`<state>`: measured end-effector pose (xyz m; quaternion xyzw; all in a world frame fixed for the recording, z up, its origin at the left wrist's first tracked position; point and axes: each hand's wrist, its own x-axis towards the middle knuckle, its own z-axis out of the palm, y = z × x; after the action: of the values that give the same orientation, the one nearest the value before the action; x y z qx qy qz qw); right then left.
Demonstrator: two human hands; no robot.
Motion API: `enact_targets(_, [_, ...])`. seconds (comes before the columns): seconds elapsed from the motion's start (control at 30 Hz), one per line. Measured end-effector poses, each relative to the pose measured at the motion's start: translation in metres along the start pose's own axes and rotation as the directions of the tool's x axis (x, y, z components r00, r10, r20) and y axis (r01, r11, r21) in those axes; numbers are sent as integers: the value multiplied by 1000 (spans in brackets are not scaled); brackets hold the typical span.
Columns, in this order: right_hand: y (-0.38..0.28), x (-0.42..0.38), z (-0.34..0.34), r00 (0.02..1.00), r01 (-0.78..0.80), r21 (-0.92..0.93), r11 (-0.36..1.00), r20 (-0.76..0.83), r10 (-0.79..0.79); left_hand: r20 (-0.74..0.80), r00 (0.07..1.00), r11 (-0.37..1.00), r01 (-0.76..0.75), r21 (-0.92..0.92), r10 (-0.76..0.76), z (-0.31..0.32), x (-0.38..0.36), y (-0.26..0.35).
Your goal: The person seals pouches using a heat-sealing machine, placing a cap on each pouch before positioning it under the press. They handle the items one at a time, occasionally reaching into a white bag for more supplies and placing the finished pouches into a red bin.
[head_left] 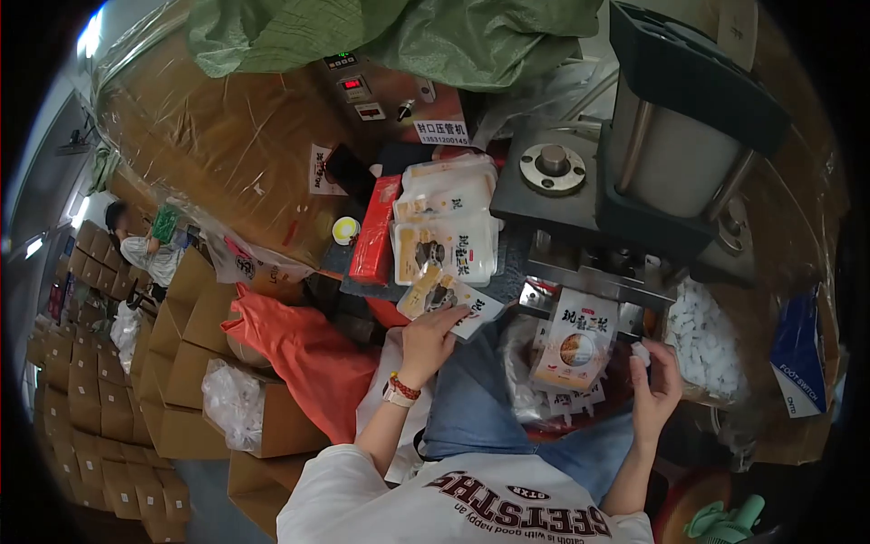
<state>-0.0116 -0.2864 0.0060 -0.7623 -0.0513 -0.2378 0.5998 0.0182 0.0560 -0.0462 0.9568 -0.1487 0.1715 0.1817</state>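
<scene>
My left hand point(430, 346) grips a white-and-yellow printed pouch point(451, 302) at the front edge of the worktop, its fingers lying over the pouch. Behind it are stacked more printed pouches point(446, 245). At the right, my right hand point(656, 381) pinches a small white plastic piece point(641, 353) between thumb and fingertips. Just left of that hand, another printed pouch point(576, 343) hangs from the metal jaws point(589, 283) of a press. Below it, more pouches point(573, 399) lie partly hidden over my lap.
The grey press point(684, 136) towers at the right. Beside it sits a box of small white pieces point(702, 340). A red box point(373, 231) flanks the stack. Cartons point(195, 363) and orange cloth point(308, 363) fill the left; farther off is another person point(154, 254).
</scene>
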Motion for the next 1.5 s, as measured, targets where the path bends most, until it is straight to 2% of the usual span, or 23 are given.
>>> enact_targets(0.07, [-41,3,15,990,127,-230,965,92,-108,-13,978,907,188,-377,-208,-13,2,19])
enact_targets(0.13, [-47,6,28,892,441,-324,837,264,-368,-93,989,928,72,-366,-113,-26,9,51])
enact_targets(0.2, [-56,7,41,776,593,-320,739,471,-419,-178,983,938,-95,-334,36,-27,10,78])
enact_targets(0.3, [-61,5,35,690,645,-235,727,588,-422,-136,976,912,-210,-353,172,-40,15,104])
enact_targets(0.43, [-59,7,16,702,569,-43,821,546,-458,-30,961,773,-238,-589,274,-34,21,112])
enact_targets(0.5, [-43,9,17,818,397,-25,917,462,-342,34,961,699,-175,-694,274,-13,20,109])
enact_targets(0.57, [-35,8,15,895,328,-116,937,355,-269,575,817,527,466,-711,52,25,24,108])
enact_targets(0.63, [-29,14,12,982,179,-260,949,112,-154,551,834,391,509,-767,-5,42,38,121])
enact_targets(0.67, [-34,18,1,996,88,-235,968,27,-84,576,815,163,577,-800,-58,45,46,125])
enact_targets(0.7, [-33,23,-13,997,66,-340,938,-19,-77,613,784,-78,608,-790,-103,47,53,127])
enact_targets(0.8, [-7,39,-34,988,2,-508,861,-130,-79,661,746,-133,650,-748,-76,67,77,110])
enact_targets(0.87, [39,37,-43,996,-69,-858,509,-26,91,658,751,-220,633,-742,-60,61,86,116])
enact_targets(1.03, [56,37,-45,995,-11,-821,570,46,86,648,758,-76,644,-762,-77,50,85,108])
enact_targets(1.1, [57,37,-46,997,71,-778,625,30,-76,456,843,348,535,-770,-286,37,90,88])
enact_targets(1.13, [51,36,-44,996,76,-775,627,34,-79,71,953,753,277,-597,-294,29,93,69])
enact_targets(1.17, [44,34,-41,991,46,-655,755,-64,-116,-276,955,978,54,-199,-109,19,92,47])
enact_targets(1.2, [37,32,-38,977,29,-511,859,-167,-132,-275,955,979,56,-198,-111,15,82,25])
enact_targets(1.27, [23,24,-31,982,-48,-282,958,-188,-6,36,996,969,74,235,-85,16,52,-7])
enact_targets(1.3, [15,21,-27,977,-124,-37,992,-181,116,75,997,975,-8,220,-8,9,42,-1])
enact_targets(1.33, [9,19,-23,975,-122,-35,992,-189,114,112,991,975,-96,203,74,2,35,5])
enact_targets(1.4, [-4,10,-14,982,-189,290,938,26,190,86,993,994,-89,68,83,1,19,11])
enact_targets(1.47, [-25,5,-1,995,-92,303,949,70,74,182,957,918,272,-287,-227,-9,11,23])
enact_targets(1.5, [-34,3,9,999,-8,279,960,53,-6,183,957,917,273,-290,-227,-9,9,32])
